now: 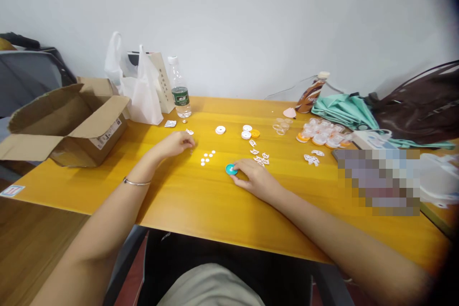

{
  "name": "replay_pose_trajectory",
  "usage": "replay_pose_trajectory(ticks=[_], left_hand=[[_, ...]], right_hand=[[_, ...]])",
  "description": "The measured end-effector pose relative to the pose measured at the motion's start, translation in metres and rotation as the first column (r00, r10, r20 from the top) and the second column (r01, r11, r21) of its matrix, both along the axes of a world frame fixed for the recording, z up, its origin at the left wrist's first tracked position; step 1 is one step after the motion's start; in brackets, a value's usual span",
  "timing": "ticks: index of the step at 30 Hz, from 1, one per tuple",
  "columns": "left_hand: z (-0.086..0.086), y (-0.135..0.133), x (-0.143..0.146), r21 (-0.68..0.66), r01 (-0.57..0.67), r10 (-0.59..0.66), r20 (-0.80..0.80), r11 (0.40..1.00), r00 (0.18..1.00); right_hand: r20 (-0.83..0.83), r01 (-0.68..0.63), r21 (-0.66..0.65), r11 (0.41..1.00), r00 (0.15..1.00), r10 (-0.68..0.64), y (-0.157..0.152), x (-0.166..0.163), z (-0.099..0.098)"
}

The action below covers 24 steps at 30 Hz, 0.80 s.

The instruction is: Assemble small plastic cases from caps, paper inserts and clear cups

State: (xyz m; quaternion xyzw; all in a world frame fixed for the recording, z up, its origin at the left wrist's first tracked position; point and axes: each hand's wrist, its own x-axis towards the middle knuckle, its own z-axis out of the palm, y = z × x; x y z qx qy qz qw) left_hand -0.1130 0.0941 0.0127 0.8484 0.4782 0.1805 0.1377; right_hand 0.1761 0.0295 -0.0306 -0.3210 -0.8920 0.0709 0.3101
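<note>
My right hand grips a small round teal disc by its edge, low over the table or resting on it. A small white piece shows on the disc beside my fingertip. Farther left, my left hand is closed with its fingertips pinched together; what they hold, if anything, is too small to make out. Just beyond it lie small white pieces. Between the hands are several flat white dots. White cut-out pieces lie behind my right hand.
At the left stands an open cardboard box, with a white plastic bag and a water bottle behind. White rings and a yellow ring lie mid-table. Clear-domed orange pieces and a brown bottle are right.
</note>
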Motion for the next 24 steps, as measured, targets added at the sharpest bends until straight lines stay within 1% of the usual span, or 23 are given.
replay_pose_trajectory(ticks=[2,3,7,9,12,16,19,24], left_hand=[[0.001,-0.002,0.004,-0.045,-0.022,0.022,0.015,0.999,1.0],[0.002,-0.004,0.007,-0.069,-0.012,0.013,0.023,0.998,1.0],[0.006,-0.015,0.021,-0.205,0.127,-0.117,0.061,0.97,0.991],[0.007,-0.018,0.024,-0.236,0.154,-0.141,0.068,0.96,0.988],[0.005,-0.019,0.025,-0.237,0.168,-0.151,0.09,0.957,0.984],[-0.001,-0.018,0.025,-0.275,0.21,-0.179,0.134,0.938,0.975],[-0.004,-0.017,0.027,-0.255,0.229,-0.205,0.118,0.939,0.972],[-0.003,-0.019,0.029,-0.213,0.2,-0.194,0.051,0.956,0.98]], right_hand=[[-0.015,0.02,-0.035,0.999,1.0,-0.021,0.0,0.001,-0.001],[-0.027,0.034,-0.05,0.998,0.999,-0.036,0.001,0.001,-0.001],[-0.056,0.086,-0.075,0.993,0.994,-0.09,0.002,0.002,-0.001],[-0.038,0.094,-0.086,0.992,0.994,-0.098,0.002,0.002,0.0],[0.004,0.096,-0.12,0.988,0.995,-0.096,0.002,0.003,0.002],[0.037,0.085,-0.157,0.984,0.996,-0.08,0.001,0.003,0.003],[0.04,0.071,-0.171,0.983,0.997,-0.065,0.002,0.003,0.003],[0.034,0.065,-0.182,0.981,0.998,-0.06,0.003,0.004,0.004]])
